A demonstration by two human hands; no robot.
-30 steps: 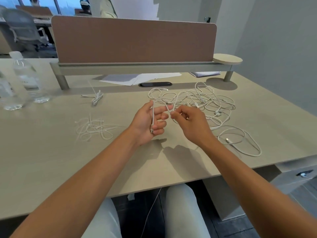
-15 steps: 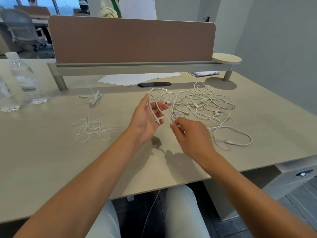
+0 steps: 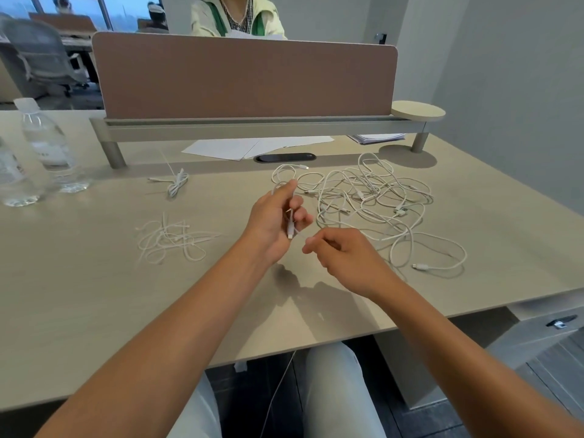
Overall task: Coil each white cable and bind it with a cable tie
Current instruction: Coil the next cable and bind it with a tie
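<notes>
Now | beige desk (image 3: pixel 94 295), brown divider (image 3: pixel 246 77) | left hand (image 3: pixel 271 222) grips cable (image 3: pixel 290 226) | right hand (image 3: pixel 341 257) curled, grip unclear

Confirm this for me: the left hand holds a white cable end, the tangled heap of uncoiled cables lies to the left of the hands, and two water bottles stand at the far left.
Not quite. The head view shows the tangled heap of uncoiled cables lying to the right of the hands, not the left. The rest stands: the left hand holds a white cable end, and two water bottles stand at the far left.

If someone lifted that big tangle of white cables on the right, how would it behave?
The tangle of cables would probably sag limply, since its strands lie in loose curves. Its overlapping loops would likely snag and drag along together. It looks light: the left hand holds one thin cable easily.
</notes>
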